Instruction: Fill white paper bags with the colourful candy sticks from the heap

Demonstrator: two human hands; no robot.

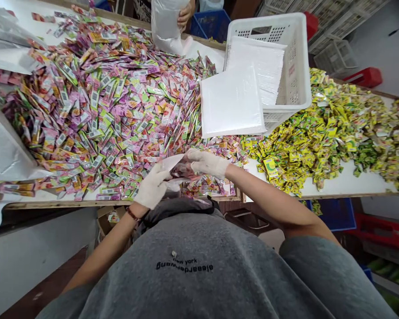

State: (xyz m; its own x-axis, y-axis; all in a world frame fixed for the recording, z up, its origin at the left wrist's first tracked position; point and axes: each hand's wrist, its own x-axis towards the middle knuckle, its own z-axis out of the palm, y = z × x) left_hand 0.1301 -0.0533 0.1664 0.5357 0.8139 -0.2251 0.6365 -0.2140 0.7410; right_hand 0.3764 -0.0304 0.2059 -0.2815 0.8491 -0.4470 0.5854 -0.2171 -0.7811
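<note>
Both my hands wear white gloves at the table's near edge. My left hand [154, 185] grips the open mouth of a white plastic bag [173, 163]. My right hand [207, 163] is closed on the bag's other side, fingers curled over pink sachets at its opening. A big heap of pink, green and purple candy sachets [103, 102] covers the table just beyond my hands.
A white plastic crate [294, 57] holding stacked white bags [232, 102] stands right of the heap. Yellow-green sachets [335, 128] pile at the right. Another person's hand [185, 15] holds a white bag at the far side. Blue and red crates sit below the table.
</note>
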